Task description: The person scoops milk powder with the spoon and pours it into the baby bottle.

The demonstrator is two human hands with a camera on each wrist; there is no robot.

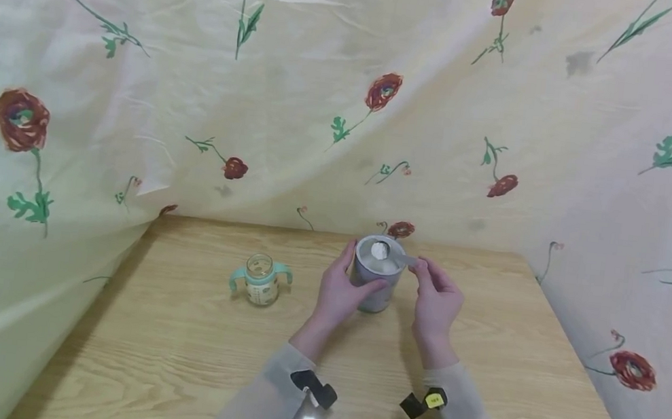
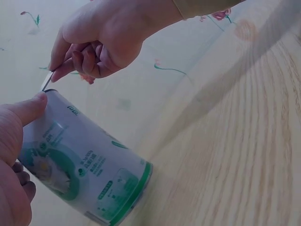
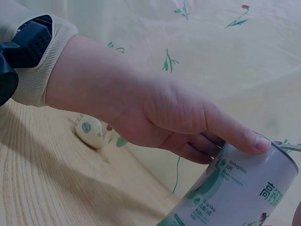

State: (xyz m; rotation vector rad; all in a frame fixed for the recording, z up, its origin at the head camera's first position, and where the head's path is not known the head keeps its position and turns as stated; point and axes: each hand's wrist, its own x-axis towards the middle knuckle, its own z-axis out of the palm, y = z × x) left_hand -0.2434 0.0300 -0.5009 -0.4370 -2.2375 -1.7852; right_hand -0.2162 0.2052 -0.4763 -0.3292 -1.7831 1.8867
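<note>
A white and green milk powder can (image 1: 377, 296) stands upright on the table with its top uncovered. My left hand (image 1: 341, 293) grips its side, thumb across the front near the rim; the left wrist view shows the printed label of the can (image 2: 94, 160). Between thumb and forefinger, my right hand (image 1: 438, 301) pinches the handle of a spoon (image 1: 402, 259). White powder (image 1: 379, 249) lies heaped in the spoon's bowl, at the can's mouth. In the left wrist view the handle slants over the rim, and the right hand's (image 2: 101, 42) other fingers are curled.
Left of the can stands a lidless clear baby bottle (image 1: 261, 292) with turquoise side handles and pale contents. The wooden table (image 1: 185, 357) ends at a flower-patterned cloth (image 1: 295, 130) hanging behind and at the sides.
</note>
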